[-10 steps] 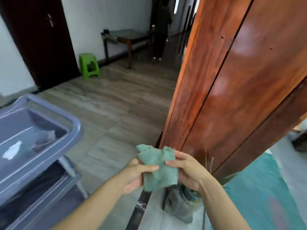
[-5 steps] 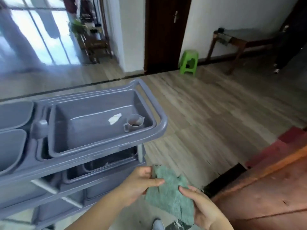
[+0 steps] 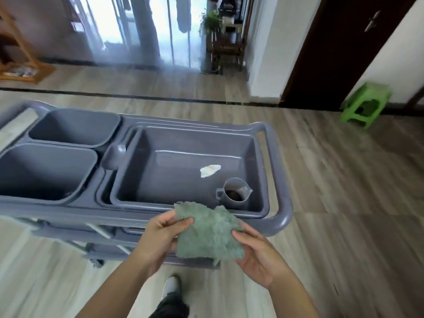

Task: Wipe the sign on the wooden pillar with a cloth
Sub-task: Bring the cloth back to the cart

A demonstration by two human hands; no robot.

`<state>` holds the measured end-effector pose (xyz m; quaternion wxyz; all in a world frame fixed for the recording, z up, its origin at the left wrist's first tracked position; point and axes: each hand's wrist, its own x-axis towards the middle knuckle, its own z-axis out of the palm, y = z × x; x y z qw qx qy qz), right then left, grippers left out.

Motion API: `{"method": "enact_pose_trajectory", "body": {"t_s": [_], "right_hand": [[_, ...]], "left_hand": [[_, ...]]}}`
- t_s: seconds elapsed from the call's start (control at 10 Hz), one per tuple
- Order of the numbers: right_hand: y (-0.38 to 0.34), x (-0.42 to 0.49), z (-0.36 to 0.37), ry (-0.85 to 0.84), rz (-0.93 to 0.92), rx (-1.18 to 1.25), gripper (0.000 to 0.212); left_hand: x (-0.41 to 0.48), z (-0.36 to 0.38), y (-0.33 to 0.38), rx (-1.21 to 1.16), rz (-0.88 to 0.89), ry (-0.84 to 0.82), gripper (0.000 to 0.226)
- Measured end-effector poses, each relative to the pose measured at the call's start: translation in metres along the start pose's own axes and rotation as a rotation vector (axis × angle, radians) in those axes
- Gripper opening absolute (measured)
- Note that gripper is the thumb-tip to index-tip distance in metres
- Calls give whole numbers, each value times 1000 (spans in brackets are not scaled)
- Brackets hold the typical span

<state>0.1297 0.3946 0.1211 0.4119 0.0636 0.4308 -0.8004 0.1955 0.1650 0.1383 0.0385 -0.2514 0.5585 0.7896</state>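
Observation:
A green fluffy cloth [image 3: 210,232] is held flat between both hands, just in front of the near rim of a grey cart. My left hand [image 3: 158,239] pinches its upper left corner between thumb and fingers. Its right edge rests in my right hand [image 3: 257,255], with the thumb on top. The wooden pillar and its sign are out of view.
The grey plastic cart [image 3: 282,203] stands directly ahead, holding a large tub with a small grey jug [image 3: 235,193] and a white scrap [image 3: 210,170], plus two bins [image 3: 46,171] at left. A green stool [image 3: 364,104] stands far right by a dark door. My shoe [image 3: 171,285] shows below.
The view has swung left, away from the wooden pillar, which has left the frame. The cart now fills the middle. Both hands have kept hold of the cloth and spread it flatter.

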Motion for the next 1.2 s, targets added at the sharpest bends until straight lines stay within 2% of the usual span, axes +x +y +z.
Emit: {"method": "enact_pose_trajectory", "body": {"t_s": [0.2,0.3,0.5,0.6,0.7,0.8,1.0,1.1,1.2], "right_hand": [[-24,99,32,10,78,-111,27],[-36,148,45,102,58,-249,27],[-37,247,60,328,117,-431,35],[-19,292,59,422,180,-531,39],[2,320,51,471,239,-612,35],[17,329,40,479,254,-638,29],[20,322,30,561,201,-846,17],[11,310,32,546,160,-897,17],[6,295,35,542,169,-986,28]], "left_hand": [[75,-41,28,-9,-3,144,19],[126,-56,42,76,-46,179,19],[224,-85,49,445,-177,141,32],[262,-98,42,562,-265,159,33],[288,-111,29,581,-360,171,29],[301,-121,13,587,-396,209,21],[300,-121,3,635,-394,263,25],[296,-115,7,654,-370,305,23],[291,-110,7,696,-402,289,54]]}}
